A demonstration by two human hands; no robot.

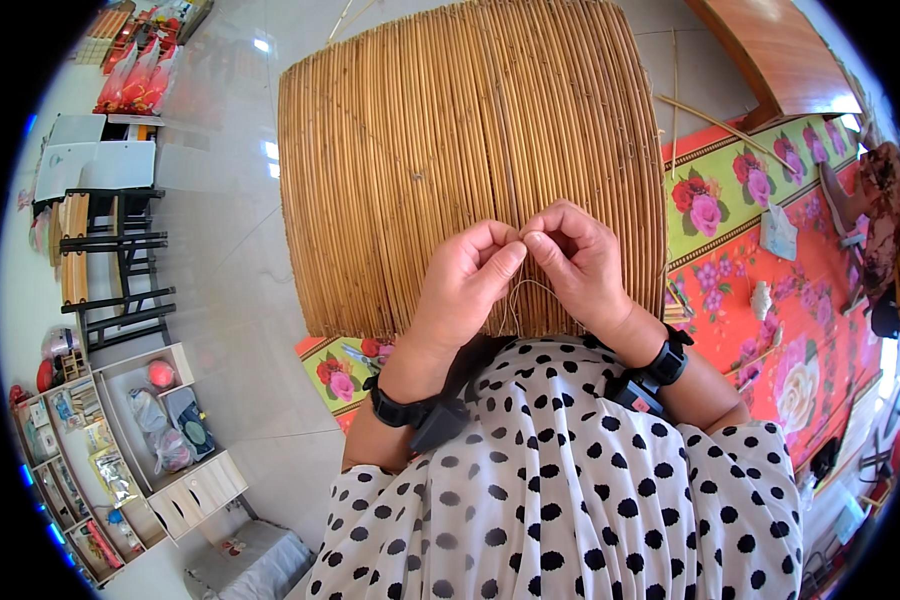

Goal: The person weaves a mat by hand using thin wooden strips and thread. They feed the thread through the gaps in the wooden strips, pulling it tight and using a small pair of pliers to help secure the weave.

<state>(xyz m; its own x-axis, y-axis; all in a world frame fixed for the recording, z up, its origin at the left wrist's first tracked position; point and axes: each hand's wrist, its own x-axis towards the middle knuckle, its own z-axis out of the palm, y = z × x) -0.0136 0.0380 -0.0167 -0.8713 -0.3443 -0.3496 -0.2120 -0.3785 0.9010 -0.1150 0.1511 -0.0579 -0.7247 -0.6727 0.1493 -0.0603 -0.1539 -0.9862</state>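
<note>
A large mat of brown reed stalks (390,150), bound side by side, lies in front of me. Over its near part my left hand (473,275) and my right hand (577,262) meet, thumbs and fingertips pinched together. A thin pale thread (516,296) loops down below the fingertips, and both pinches appear to be on it. Whether a needle is also held is too small to tell. Black straps with small boxes sit on both wrists.
A red floral mat (715,285) spreads to the right, carrying a white tissue pack (778,233) and a small white bottle (761,300). Loose stalks (725,128) lie near a wooden cabinet (780,60). Left are folded black-framed stools (120,260) and an open drawer unit (130,440).
</note>
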